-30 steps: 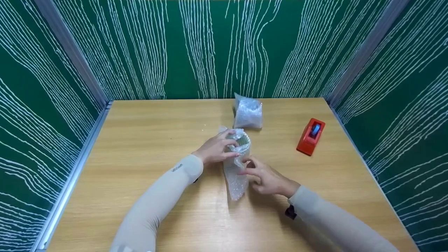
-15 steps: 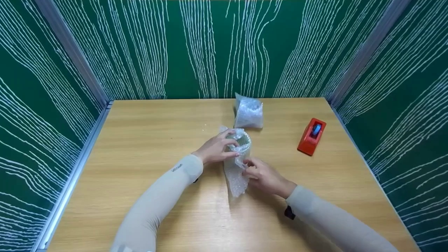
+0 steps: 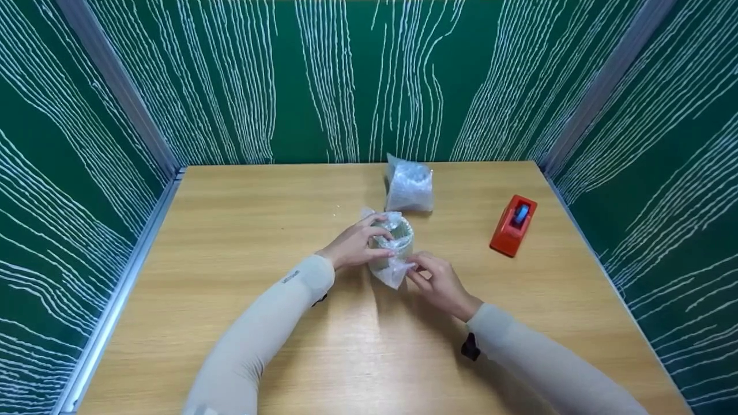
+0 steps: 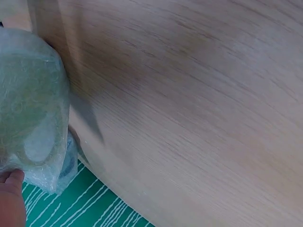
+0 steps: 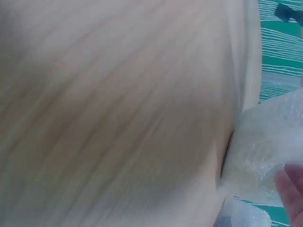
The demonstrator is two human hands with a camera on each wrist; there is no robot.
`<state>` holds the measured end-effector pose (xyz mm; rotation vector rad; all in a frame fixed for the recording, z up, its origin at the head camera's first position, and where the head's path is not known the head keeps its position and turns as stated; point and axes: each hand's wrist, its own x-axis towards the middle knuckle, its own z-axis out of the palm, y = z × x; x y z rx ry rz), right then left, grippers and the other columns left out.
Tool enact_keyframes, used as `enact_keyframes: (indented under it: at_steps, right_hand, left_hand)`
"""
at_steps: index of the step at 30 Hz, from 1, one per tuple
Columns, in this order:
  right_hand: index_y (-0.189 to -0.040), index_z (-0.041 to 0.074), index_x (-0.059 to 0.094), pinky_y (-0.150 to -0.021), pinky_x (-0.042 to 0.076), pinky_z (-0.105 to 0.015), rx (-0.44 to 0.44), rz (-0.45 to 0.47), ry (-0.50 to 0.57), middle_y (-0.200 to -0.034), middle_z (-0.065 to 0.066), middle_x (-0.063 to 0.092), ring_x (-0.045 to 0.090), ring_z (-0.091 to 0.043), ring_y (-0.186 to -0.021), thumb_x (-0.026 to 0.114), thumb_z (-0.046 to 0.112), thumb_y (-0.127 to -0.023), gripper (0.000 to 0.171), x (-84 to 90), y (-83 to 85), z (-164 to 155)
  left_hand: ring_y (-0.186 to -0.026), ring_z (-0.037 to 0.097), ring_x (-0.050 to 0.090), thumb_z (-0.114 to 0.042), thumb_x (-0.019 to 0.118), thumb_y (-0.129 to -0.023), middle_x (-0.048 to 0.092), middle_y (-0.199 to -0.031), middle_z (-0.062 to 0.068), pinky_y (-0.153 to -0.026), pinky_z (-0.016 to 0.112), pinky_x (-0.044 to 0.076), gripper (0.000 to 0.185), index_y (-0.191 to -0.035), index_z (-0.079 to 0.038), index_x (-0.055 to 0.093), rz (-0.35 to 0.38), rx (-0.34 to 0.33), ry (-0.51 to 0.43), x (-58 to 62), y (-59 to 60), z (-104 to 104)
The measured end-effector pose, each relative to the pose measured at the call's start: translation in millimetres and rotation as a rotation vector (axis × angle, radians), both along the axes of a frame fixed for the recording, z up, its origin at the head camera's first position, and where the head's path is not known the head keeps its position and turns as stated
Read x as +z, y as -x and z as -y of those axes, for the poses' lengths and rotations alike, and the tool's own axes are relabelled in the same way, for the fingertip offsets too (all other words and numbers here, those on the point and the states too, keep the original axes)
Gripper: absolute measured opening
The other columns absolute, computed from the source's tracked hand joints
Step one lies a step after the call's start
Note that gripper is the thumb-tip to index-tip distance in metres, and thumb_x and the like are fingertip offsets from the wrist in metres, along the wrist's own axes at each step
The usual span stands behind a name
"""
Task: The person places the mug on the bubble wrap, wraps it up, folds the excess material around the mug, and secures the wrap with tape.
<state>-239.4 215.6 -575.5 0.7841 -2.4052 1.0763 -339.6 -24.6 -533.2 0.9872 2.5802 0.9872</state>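
Observation:
An upright, cup-shaped bundle in bubble wrap (image 3: 406,245) stands mid-table, its round opening facing up. My left hand (image 3: 354,245) holds it from the left, fingers bent over the rim and into the opening. At the front, a loose flap of bubble wrap (image 3: 393,274) is folded up against the side. My right hand (image 3: 441,282) pinches the flap's right edge between thumb and fingers. The left wrist view shows the greenish wrapped side (image 4: 33,94) with fingertips (image 4: 14,179) at its rim. In the right wrist view, fingers (image 5: 289,189) lie against the wrap (image 5: 258,151).
A second bubble-wrapped bundle (image 3: 410,187) stands just behind the first. To the right is a red tape dispenser (image 3: 513,226) with a blue roll. Green walls with white lines (image 3: 369,80) enclose the wooden table (image 3: 242,230) at the back and sides.
The bubble wrap tail that lay toward the front has been lifted and folded up against the bundle. My right hand moved slightly forward with it; the left hand stayed in place.

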Motion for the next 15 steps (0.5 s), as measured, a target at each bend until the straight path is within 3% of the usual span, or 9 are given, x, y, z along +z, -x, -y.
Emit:
enact_keyframes:
  at_steps: [6,11,13,15]
  right_hand:
    - [-0.1,0.001,0.075,-0.078,0.068,-0.031,-0.091,0.111,0.132,-0.089,-0.008,0.078,0.076,-0.017,-0.083,0.076,-0.005,-0.096,0.007,1.8,5.8,5.8]
    - [-0.092,0.003,0.073,-0.072,0.061,-0.019,-0.132,0.169,0.215,-0.081,-0.006,0.074,0.068,-0.007,-0.076,0.078,0.0,-0.097,0.008,3.8,11.4,8.8]
    - [-0.093,0.003,0.073,-0.07,0.058,-0.017,-0.129,0.166,0.243,-0.088,-0.01,0.074,0.066,-0.006,-0.074,0.078,0.0,-0.097,0.007,4.0,13.1,9.6]
    - [-0.095,0.003,0.074,-0.069,0.057,-0.015,-0.123,0.154,0.263,-0.107,-0.016,0.076,0.066,-0.006,-0.074,0.079,-0.001,-0.096,0.006,3.1,14.2,9.9]
  left_hand:
    - [-0.163,0.036,0.036,-0.043,0.078,-0.1,0.041,-0.173,0.007,-0.132,0.054,0.036,0.038,-0.129,-0.018,0.078,-0.002,-0.011,0.005,0.5,1.8,0.6]
    - [-0.162,0.035,0.037,-0.035,0.073,-0.101,0.043,-0.172,0.006,-0.131,0.053,0.039,0.034,-0.129,-0.016,0.078,-0.004,-0.04,-0.012,0.0,3.6,2.6]
    - [-0.163,0.034,0.036,-0.034,0.072,-0.101,0.043,-0.172,0.005,-0.131,0.053,0.038,0.034,-0.129,-0.016,0.078,0.001,-0.043,-0.015,0.4,4.0,3.4]
    - [-0.163,0.034,0.036,-0.034,0.071,-0.101,0.043,-0.173,0.005,-0.131,0.053,0.038,0.035,-0.13,-0.016,0.078,0.004,-0.044,-0.014,0.6,4.2,3.9]
